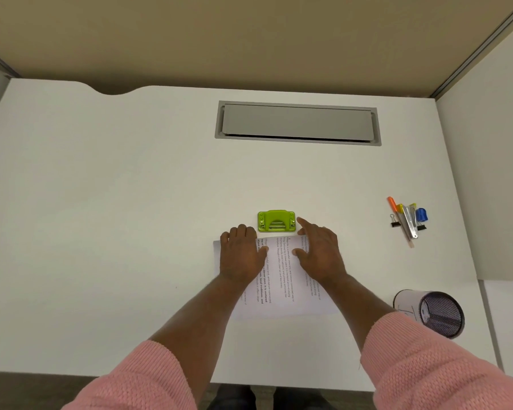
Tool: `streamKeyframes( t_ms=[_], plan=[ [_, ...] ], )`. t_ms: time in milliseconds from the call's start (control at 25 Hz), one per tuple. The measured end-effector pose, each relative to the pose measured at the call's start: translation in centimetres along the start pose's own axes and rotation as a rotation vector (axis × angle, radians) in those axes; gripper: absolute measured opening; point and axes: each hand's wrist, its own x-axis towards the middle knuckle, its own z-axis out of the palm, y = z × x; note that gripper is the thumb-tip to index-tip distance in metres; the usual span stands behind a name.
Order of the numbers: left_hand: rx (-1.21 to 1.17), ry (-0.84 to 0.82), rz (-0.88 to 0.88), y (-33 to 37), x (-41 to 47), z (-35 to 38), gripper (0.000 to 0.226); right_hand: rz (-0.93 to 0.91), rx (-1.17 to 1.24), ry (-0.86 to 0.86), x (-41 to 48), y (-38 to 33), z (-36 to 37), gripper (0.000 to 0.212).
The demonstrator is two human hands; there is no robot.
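Printed paper sheet (282, 279) flat on white table (131, 187), far edge just beside green hole punch (276, 221); left hand (242, 254) and right hand (320, 251) resting on it, fingers relaxed, gripping nothing; mesh cup (439, 313) at right.

Hole punch (276, 221): you see bright lime green.
Paper (285, 297): white, lines of black print.
Your sleeves (444, 365): pink, knitted pattern.
Mesh cup (440, 313): dark mesh.
Desk (131, 202): plain white.

1 wide-angle camera on my head, facing forward and down over white desk (116, 187), close above my left hand (242, 255) and right hand (320, 254)
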Motion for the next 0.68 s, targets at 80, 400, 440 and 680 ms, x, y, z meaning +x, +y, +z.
streamKeyframes(
  t_ms=[80, 400, 440, 680],
  plan=[
    [-0.027, -0.028, 0.019, -0.2, -0.5, 0.1, 0.034, -0.001, -0.006, 0.015, -0.6, -0.5, 0.2, 0.078],
    [-0.424, -0.170, -0.103, -1.5, -2.0, 0.7, 0.013, 0.114, 0.109, 0.182, -3.4, -1.1, 0.1, 0.069],
    [-0.476, -0.190, -0.148, -1.8, -2.0, 0.6, 0.012, 0.158, 0.144, 0.243, -3.8, -1.0, -0.1, 0.068],
    [-0.555, -0.289, -0.245, -3.6, -1.6, 0.0, 0.014, 0.434, 0.358, 0.508, -7.1, 0.8, -1.1, 0.057]
  ],
)
